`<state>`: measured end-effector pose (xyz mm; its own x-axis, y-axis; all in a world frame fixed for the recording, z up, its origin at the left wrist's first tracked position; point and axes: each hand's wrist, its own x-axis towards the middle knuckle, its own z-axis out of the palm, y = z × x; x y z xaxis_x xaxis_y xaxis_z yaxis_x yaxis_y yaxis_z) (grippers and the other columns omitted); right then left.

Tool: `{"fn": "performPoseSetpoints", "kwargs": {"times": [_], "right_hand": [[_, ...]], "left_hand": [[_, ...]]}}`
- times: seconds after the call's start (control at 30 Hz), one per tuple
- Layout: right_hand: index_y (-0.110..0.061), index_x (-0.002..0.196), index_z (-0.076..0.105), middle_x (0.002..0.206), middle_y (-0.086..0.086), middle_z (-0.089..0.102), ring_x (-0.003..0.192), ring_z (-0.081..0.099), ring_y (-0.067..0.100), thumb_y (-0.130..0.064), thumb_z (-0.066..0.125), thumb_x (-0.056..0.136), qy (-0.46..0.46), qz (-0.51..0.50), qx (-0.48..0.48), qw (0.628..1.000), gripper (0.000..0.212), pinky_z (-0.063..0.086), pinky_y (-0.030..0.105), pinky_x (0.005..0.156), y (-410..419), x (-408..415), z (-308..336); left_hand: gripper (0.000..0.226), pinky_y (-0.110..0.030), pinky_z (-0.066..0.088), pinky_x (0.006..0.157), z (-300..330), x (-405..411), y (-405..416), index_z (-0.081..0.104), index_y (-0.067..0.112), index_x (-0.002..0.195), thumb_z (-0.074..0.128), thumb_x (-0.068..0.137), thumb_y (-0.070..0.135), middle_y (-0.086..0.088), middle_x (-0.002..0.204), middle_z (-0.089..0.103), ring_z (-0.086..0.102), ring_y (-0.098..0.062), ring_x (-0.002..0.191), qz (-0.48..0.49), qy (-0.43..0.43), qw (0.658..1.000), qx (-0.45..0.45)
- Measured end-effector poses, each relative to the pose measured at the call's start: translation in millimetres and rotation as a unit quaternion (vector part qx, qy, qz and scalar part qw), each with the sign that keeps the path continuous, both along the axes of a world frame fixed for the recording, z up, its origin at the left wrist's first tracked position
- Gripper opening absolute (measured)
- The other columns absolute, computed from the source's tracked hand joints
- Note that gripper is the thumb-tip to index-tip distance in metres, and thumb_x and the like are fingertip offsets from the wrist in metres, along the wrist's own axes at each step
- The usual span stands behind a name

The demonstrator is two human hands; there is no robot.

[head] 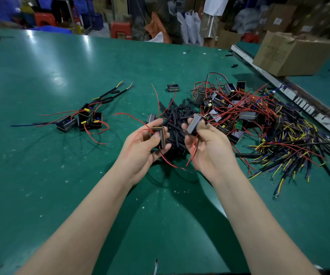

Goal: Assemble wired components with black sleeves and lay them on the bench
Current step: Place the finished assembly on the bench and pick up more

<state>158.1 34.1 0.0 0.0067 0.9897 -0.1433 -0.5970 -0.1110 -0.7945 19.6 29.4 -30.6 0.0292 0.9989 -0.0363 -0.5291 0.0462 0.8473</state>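
Green matting covers the bench (41, 175), with finished units (80, 120) laid out to the left and a heap of black sleeves (177, 120) between the hands. Each grip is closed on a wired component: the left hand (142, 149) holds one (160, 133) with red leads, the right hand (205, 147) another (194, 123). This looks like the pick-and-sort step; next comes freeing a lead and threading a sleeve onto it.

Glossy green bench (80, 76), matt black sleeves (177, 124)
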Motion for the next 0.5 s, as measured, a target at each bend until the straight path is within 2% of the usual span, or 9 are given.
{"fn": "performPoseSetpoints", "kwargs": {"times": [0.1, 0.17, 0.27, 0.5], "right_hand": [[-0.014, 0.089, 0.060, 0.081, -0.008, 0.071, 0.078, 0.067, 0.006, -0.003, 0.043, 0.099, -0.027, -0.001, 0.031, 0.999, 0.022, 0.049, 0.014, 0.058, -2.3, -5.0, -2.4], [-0.015, 0.089, 0.059, 0.076, -0.010, 0.072, 0.073, 0.067, 0.002, -0.008, 0.045, 0.099, -0.044, -0.009, 0.038, 0.998, 0.019, 0.047, 0.013, 0.053, -3.5, -6.6, -2.4], [-0.015, 0.087, 0.058, 0.073, -0.012, 0.071, 0.068, 0.066, -0.001, -0.009, 0.044, 0.100, -0.064, -0.019, 0.038, 0.997, 0.019, 0.042, 0.011, 0.049, -3.7, -6.2, -2.5], [-0.016, 0.084, 0.058, 0.070, -0.011, 0.070, 0.062, 0.064, 0.001, -0.002, 0.041, 0.101, -0.064, -0.030, 0.033, 0.997, 0.027, 0.042, 0.011, 0.050, -4.3, -5.0, -2.0]], "left_hand": [[0.026, -0.018, 0.053, 0.069, -1.4, 0.2, -0.3, 0.061, 0.022, 0.104, 0.046, 0.096, 0.003, 0.011, 0.083, 0.071, 0.065, -0.002, 0.081, 0.012, 0.058, 0.998, 0.030], [0.026, -0.015, 0.051, 0.071, -2.7, 0.4, 1.1, 0.060, 0.019, 0.101, 0.045, 0.096, -0.001, 0.006, 0.084, 0.069, 0.065, -0.003, 0.076, 0.046, 0.078, 0.995, 0.050], [0.026, -0.014, 0.050, 0.071, -2.6, 0.2, 2.3, 0.060, 0.016, 0.096, 0.044, 0.095, -0.005, 0.001, 0.084, 0.065, 0.065, -0.003, 0.071, 0.085, 0.098, 0.989, 0.067], [0.024, -0.016, 0.051, 0.069, -4.9, 2.0, 1.5, 0.060, 0.017, 0.092, 0.047, 0.095, -0.002, 0.008, 0.075, 0.069, 0.067, -0.006, 0.070, 0.112, 0.136, 0.980, 0.094]]}}
